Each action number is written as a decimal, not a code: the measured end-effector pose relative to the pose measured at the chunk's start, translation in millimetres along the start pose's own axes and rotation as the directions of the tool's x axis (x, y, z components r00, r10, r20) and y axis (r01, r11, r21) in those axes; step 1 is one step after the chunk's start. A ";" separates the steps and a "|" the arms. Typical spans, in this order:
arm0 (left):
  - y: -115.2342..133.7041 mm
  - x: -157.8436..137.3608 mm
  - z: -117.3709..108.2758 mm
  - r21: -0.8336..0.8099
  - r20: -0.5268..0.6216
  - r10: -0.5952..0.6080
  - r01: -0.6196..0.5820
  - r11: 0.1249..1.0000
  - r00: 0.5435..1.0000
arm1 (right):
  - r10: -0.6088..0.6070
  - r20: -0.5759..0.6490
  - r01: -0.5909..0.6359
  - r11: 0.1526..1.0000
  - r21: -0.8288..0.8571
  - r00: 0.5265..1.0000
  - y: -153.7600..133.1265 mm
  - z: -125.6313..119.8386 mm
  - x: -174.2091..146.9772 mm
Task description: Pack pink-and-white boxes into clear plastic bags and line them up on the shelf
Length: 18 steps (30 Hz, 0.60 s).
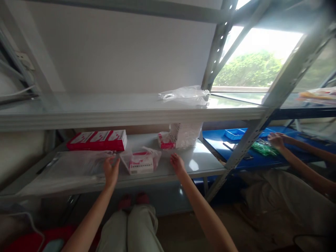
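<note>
Left hand (111, 170): fingers parted, near clear plastic (76, 166);
Right hand (177, 162): loosely curled, grip unclear from here;
Bagged box (141, 163): between them, on the shelf (210, 163)

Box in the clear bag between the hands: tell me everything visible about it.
The box is white and red, apparently cardboard, with a white side facing the person and print too blurred to read. It rests on the lower shelf inside a crumpled, clear, plastic-looking bag. The left hand is near the bag's left edge, contact unclear; the right hand is apart from it.
</note>
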State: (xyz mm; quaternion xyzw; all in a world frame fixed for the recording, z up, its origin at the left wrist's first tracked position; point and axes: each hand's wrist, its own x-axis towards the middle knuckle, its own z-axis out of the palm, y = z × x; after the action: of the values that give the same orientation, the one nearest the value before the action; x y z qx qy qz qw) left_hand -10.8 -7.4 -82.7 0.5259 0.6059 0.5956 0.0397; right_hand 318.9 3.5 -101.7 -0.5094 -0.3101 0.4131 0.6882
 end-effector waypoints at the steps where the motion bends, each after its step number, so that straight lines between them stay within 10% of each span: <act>1: 9.6 -10.4 -0.5 0.026 -0.050 0.079 -0.078 0.997 0.996 | 0.010 -0.046 -0.011 1.000 -0.012 0.999 -5.1 -2.0 -4.5; 4: 52.5 -30.9 5.2 0.057 0.135 0.453 -0.463 0.884 0.881 | -0.300 0.013 0.296 0.932 -0.210 0.954 -29.9 17.7 -26.8; 6: 74.9 -30.3 11.5 0.028 0.494 0.588 -0.687 0.726 0.640 | -0.491 0.298 0.568 0.772 -0.287 0.818 -44.1 45.3 -45.5; 8: 82.0 -22.5 15.1 0.088 0.680 0.513 -0.753 0.653 0.524 | -0.466 0.636 0.743 0.611 -0.271 0.615 -48.1 72.9 -62.0; 11: 72.2 -12.8 9.2 0.208 0.782 0.370 -0.769 0.604 0.502 | -0.244 0.877 0.880 0.352 -0.318 0.414 -37.5 96.2 -75.4; 15: 63.4 -18.2 -16.8 0.276 0.782 0.312 -0.748 0.604 0.540 | -0.059 0.872 0.874 0.039 -0.485 0.486 -28.5 92.3 -78.4; 18: 68.9 -33.9 -38.3 0.220 0.822 0.310 -0.768 0.601 0.478 | -0.029 0.889 0.888 -0.044 -0.458 0.457 -36.6 78.3 -84.0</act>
State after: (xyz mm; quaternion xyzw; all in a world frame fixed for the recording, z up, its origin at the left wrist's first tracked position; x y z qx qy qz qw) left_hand 19.0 -74.7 -38.7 0.8687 0.4745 0.1110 -0.0886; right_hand 222.6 -41.0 -44.6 -0.4597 -0.8751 -0.0296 0.1484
